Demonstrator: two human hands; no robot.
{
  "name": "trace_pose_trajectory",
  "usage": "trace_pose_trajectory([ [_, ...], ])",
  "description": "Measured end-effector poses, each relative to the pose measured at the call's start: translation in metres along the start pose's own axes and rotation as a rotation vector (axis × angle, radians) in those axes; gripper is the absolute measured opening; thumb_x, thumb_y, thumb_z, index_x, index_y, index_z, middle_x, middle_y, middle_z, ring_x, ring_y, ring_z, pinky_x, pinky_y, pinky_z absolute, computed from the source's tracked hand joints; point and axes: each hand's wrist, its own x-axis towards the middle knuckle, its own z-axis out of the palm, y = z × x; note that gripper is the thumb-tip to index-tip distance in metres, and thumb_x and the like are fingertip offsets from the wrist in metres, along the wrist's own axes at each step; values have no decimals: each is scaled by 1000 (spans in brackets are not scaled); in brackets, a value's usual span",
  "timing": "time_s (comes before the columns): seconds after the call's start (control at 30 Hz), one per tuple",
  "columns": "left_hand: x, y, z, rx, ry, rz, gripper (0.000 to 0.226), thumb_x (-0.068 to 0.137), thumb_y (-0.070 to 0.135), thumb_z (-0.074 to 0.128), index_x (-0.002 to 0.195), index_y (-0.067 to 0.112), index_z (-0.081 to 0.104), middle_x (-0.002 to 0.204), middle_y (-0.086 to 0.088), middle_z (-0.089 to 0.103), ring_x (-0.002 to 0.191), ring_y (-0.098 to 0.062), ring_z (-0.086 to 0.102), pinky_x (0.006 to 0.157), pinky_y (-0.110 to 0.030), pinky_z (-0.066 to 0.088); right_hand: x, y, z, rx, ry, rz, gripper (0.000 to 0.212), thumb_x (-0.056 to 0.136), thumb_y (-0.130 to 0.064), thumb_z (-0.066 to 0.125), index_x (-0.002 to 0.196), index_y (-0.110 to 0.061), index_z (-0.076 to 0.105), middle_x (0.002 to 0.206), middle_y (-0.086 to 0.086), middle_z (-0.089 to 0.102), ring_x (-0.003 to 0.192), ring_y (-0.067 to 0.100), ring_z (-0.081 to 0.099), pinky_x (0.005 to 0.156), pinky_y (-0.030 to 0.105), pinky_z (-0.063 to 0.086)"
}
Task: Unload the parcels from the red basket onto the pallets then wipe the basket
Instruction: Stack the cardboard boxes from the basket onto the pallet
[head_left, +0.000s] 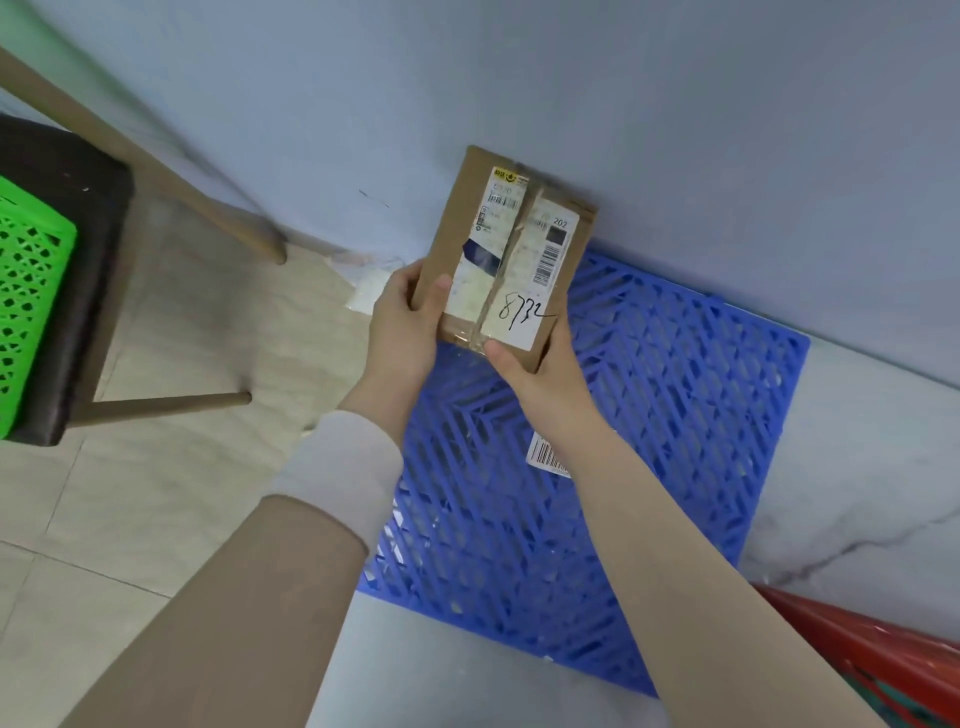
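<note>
Ok, left to right. Green basket (31, 306) at 9 o'clock, sitting on a dark stool (78, 249). My left hand (405, 322) grips the parcel (509, 249) by its left edge, thumb on the front face, fingers curled behind. Parcel is a flat brown carton, label facing me, "8732" handwritten, held over the 11 o'clock corner of the blue pallet (675, 415), close to the wall; can't tell if it touches either. My right hand (540, 374) grips its 5 o'clock corner, thumb in front, fingers behind. Barcode label (545, 454) on the pallet, partly hidden by my right forearm. Red basket (883, 660) at 5 o'clock, only its rim in view.
</note>
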Motion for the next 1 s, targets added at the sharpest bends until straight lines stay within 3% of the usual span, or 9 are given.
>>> trace_pose_trajectory([
  [0.07, -2, 7, 1, 70, 12, 5, 35, 93, 23, 51, 125, 10, 49, 110, 4, 59, 98, -8, 57, 73, -8, 46, 0, -4, -1, -15, 4, 27, 89, 83, -27, 66, 147, -27, 5, 149, -7, 32, 135, 9, 31, 110, 28, 29],
  [0.17, -13, 20, -1, 184, 66, 15, 53, 90, 24, 57, 136, 10, 36, 133, -2, 47, 115, -8, 45, 89, -11, 34, -12, -16, -5, -48, 43, 85, 102, 81, -34, 68, 147, -21, -8, 157, -4, 10, 144, 15, 9, 117, 41, 20],
  [0.23, -30, 31, -3, 244, 84, 60, 56, 89, 23, 58, 138, 11, 34, 139, -1, 43, 116, -5, 42, 82, 1, 26, -30, -24, -10, -86, 86, 108, 102, 81, -37, 67, 147, -22, -9, 158, -4, 2, 145, 14, 0, 117, 38, 15],
  [0.33, -72, 50, -8, 299, 42, 148, 44, 89, 19, 58, 130, 11, 44, 123, 3, 53, 100, -2, 45, 65, 9, 28, -75, -38, -21, -170, 142, 53, 92, 84, -34, 65, 148, -23, 0, 157, -7, 3, 144, 11, -4, 112, 27, 11],
  [0.4, -107, 65, -11, 340, 3, 183, 40, 89, 18, 58, 127, 11, 48, 119, 2, 57, 97, -5, 48, 67, 1, 29, -114, -49, -30, -259, 178, -8, 83, 86, -29, 63, 148, -20, 7, 157, -7, 7, 144, 11, -4, 113, 25, 6],
  [0.5, -163, 84, -11, 417, -86, 232, 39, 89, 18, 56, 127, 14, 49, 126, -2, 57, 110, -12, 50, 83, -10, 31, -174, -61, -51, -434, 256, -45, 74, 88, -24, 61, 146, -16, 17, 156, -4, 13, 145, 14, -3, 117, 39, 15],
  [0.63, -238, 104, 1, 569, -181, 353, 37, 89, 18, 55, 125, 12, 51, 125, -7, 58, 117, -25, 49, 100, -38, 38, -249, -66, -83, -656, 339, -108, 64, 88, -26, 59, 143, -13, 29, 154, 3, 23, 145, 22, 4, 117, 38, 13],
  [0.8, -330, 109, 30, 805, -205, 564, 38, 90, 20, 53, 128, 16, 50, 132, -4, 54, 122, -24, 47, 109, -37, 21, -329, -51, -129, -835, 419, -152, 58, 89, -28, 56, 140, -12, 34, 150, 3, 31, 144, 22, 9, 116, 32, 9],
  [1.0, -429, 82, 86, 959, -177, 607, 40, 91, 27, 49, 131, 23, 46, 136, 2, 50, 128, -15, 42, 112, -36, 15, -404, -3, -196, -819, 445, -153, 55, 88, -27, 57, 138, -13, 38, 147, 4, 36, 144, 22, 12, 117, 37, 9],
])
